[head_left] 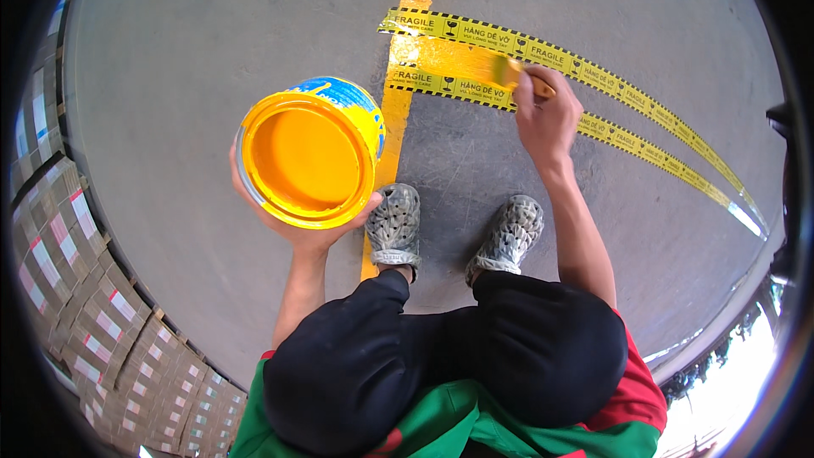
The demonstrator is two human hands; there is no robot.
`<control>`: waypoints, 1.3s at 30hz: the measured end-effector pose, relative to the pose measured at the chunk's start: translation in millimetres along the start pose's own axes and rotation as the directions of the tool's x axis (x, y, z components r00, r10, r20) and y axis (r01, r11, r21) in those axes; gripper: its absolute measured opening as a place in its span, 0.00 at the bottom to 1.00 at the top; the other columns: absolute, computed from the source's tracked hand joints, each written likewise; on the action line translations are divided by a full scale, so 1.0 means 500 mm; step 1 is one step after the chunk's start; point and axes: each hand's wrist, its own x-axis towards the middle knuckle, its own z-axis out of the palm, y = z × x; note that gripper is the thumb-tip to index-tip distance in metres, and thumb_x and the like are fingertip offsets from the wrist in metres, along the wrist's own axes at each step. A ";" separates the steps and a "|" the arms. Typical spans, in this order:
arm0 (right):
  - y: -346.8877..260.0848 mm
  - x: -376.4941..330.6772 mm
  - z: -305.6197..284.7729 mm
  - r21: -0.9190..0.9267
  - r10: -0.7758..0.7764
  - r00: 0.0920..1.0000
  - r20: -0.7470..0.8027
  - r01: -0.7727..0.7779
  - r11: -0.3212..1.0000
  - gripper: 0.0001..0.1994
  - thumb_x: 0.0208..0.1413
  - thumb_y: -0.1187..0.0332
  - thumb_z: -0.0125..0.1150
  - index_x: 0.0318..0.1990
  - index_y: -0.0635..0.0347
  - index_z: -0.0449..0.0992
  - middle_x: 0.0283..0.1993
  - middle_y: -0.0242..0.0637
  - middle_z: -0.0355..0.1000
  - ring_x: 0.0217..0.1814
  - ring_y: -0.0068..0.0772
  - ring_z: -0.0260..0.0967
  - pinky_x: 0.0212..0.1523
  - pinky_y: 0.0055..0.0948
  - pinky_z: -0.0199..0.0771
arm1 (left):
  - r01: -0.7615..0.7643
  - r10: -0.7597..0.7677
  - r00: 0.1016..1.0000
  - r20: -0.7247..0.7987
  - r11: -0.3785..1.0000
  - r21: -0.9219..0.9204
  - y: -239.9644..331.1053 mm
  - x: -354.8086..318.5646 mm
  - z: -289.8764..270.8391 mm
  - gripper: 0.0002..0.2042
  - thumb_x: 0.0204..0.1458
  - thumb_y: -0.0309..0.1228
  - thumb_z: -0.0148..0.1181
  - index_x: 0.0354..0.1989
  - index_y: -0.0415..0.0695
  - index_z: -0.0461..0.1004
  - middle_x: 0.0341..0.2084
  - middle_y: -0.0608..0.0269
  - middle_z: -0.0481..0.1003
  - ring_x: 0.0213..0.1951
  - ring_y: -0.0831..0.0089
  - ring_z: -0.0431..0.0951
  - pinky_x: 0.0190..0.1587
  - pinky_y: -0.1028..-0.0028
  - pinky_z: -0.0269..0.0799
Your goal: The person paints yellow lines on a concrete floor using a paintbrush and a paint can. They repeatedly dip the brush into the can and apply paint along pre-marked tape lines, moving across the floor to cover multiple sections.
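Observation:
My left hand (307, 233) is wrapped round a can of yellow paint (309, 157), tilted so that its open top faces me; paint streaks its blue label. In my right hand (549, 114) is a paintbrush (509, 73), its handle gripped between closed fingers. The bristles, coated in yellow, touch the floor at the end of a wet yellow strip (449, 59). That strip lies between two lengths of yellow printed tape (551, 57) stuck to the floor, both running off to the right. The lower tape passes behind my right hand.
A long painted yellow line (394, 131) crosses the grey concrete floor (212, 25), meeting the wet strip's left end. My feet in patterned clogs (394, 225) stand close to it. Stacked brown cartons (102, 322) line the left side. Bright light enters at lower right.

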 end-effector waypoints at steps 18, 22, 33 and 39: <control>-0.010 -0.002 0.023 0.392 0.157 0.987 0.031 -0.156 0.906 0.05 0.58 0.72 0.64 0.39 0.65 0.80 0.35 0.43 0.80 0.33 0.35 0.80 0.34 0.31 0.81 | -0.007 0.006 0.999 -0.034 1.000 -0.018 0.001 0.000 0.006 0.63 0.31 0.48 0.82 0.74 0.46 0.42 0.68 0.55 0.57 0.70 0.57 0.60 0.72 0.54 0.58; -0.024 0.009 0.058 0.289 0.059 0.996 0.063 -0.074 0.954 0.05 0.58 0.72 0.64 0.38 0.64 0.80 0.35 0.43 0.80 0.33 0.36 0.80 0.35 0.33 0.82 | -0.013 0.013 1.000 -0.015 1.000 -0.013 0.002 0.008 0.006 0.67 0.27 0.47 0.84 0.74 0.45 0.40 0.68 0.53 0.56 0.69 0.56 0.61 0.72 0.54 0.59; 0.005 0.034 -0.033 0.188 -0.269 0.944 0.191 0.233 0.954 0.08 0.57 0.78 0.64 0.44 0.63 0.80 0.44 0.47 0.80 0.43 0.48 0.80 0.44 0.38 0.81 | -0.021 0.021 1.000 0.001 0.999 -0.025 0.009 0.005 0.009 0.69 0.25 0.46 0.86 0.74 0.44 0.39 0.69 0.52 0.55 0.69 0.55 0.60 0.72 0.54 0.59; 0.012 0.036 -0.049 0.117 -0.455 0.832 0.317 0.442 0.889 0.09 0.56 0.79 0.61 0.44 0.62 0.78 0.49 0.43 0.80 0.47 0.48 0.79 0.47 0.40 0.81 | -0.023 0.023 1.000 0.011 1.000 -0.015 0.010 0.003 0.006 0.69 0.25 0.45 0.86 0.74 0.45 0.38 0.68 0.52 0.55 0.69 0.55 0.61 0.72 0.54 0.59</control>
